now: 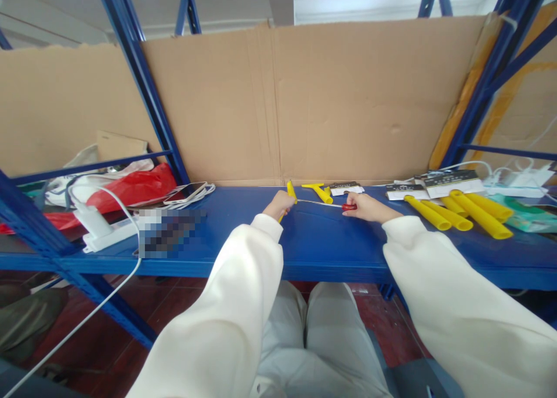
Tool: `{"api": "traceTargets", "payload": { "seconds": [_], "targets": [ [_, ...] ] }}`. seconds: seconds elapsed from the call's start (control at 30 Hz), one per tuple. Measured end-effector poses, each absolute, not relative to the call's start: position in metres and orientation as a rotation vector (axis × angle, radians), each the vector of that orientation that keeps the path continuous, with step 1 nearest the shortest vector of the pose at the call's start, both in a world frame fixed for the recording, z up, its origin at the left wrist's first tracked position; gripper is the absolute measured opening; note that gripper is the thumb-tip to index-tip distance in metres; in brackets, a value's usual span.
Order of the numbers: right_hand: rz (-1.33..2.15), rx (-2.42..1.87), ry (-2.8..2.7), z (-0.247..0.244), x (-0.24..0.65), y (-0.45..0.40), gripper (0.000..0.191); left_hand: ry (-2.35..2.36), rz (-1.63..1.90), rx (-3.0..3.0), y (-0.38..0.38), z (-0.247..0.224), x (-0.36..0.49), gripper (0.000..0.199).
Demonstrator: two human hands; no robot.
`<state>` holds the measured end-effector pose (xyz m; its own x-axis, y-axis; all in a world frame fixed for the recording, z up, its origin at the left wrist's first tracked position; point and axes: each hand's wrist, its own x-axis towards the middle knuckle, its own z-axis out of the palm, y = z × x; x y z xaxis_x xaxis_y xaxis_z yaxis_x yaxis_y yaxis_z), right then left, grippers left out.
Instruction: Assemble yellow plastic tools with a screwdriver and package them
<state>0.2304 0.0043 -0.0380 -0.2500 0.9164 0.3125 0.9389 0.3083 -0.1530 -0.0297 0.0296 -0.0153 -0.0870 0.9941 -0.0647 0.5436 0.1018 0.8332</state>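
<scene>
Yellow plastic-looking piece [290, 192] sits gripped in your left hand [279, 205], while your right hand [357, 206] clamps the red-handled screwdriver [348, 207] above the blue counter [243, 235].

I sat at a blue bench [217, 235], with a tall cardboard sheet [348, 96] upright along its far edge. On the bench's left part I saw a white power strip [119, 234] holding a white plug [92, 219], a phone [187, 194] near a bunched white cable [208, 191], and, farther left, a red bag [134, 188]. A long cord [104, 302] hung past the bench's front edge. At the bench's right end lay a green packet [528, 215], near white electrical boxes [520, 180]. Below the bench I saw dark red floor tiles [143, 305].
</scene>
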Motion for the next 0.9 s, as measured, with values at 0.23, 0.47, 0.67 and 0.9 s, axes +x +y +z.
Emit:
{"api": "traceTargets", "payload": {
  "seconds": [0.23, 0.47, 0.67, 0.9],
  "targets": [
    [-0.092, -1.633, -2.306, -0.0343, 0.2314, 0.0013, 0.018, 1.703, 0.86, 1.527, 0.0282, -0.015, -0.03, 0.006],
    [-0.05, -1.629, -2.27, -0.0386, 0.2321, 0.0064, 0.017, 1.7, 0.866, 1.525, 0.0292, -0.0163, -0.0306, 0.004],
    [-0.143, -1.611, -2.258, -0.0363, 0.2322, 0.0019, 0.014, 1.709, 0.856, 1.529, 0.0288, -0.016, -0.0302, 0.007],
    [-0.069, -1.577, -2.309, -0.0377, 0.2333, 0.0057, 0.016, 1.719, 0.848, 1.513, 0.0311, -0.0155, -0.0301, 0.007]
  ]
}}
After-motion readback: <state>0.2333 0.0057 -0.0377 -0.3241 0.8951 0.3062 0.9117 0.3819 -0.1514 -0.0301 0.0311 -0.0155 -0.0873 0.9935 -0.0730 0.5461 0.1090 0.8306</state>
